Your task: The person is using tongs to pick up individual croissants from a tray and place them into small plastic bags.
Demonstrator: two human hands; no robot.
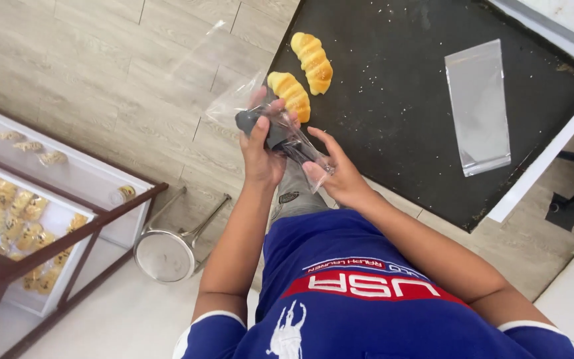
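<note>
Standing at the corner of the big dark, crumb-dusted baking tray (393, 119), the person has both hands up in front of their body, working a clear, crinkly plastic bag (280, 126). The left hand (260, 156) is curled around the bag's upper part, thumb and fingers pinching the film, while the right hand (340, 176) sits slightly lower with the palm turned up and fingers loosely bent, gripping the bag's other edge, which looks like a way of spreading the mouth apart. Just beyond the bag lies a golden ridged bread roll (290, 95) at the tray's near edge, with a second roll of the same kind (312, 62) just beside it, both within easy reach. A flat, empty clear bag (478, 106) waits further along the tray, well apart from the rolls (a spare, I'd guess). Off to the left, a white-shelved rack with a brown frame (54, 252) holds many small wrapped pastries (11, 213), and a round metal stool (167, 252) stands on the floor near it.
</note>
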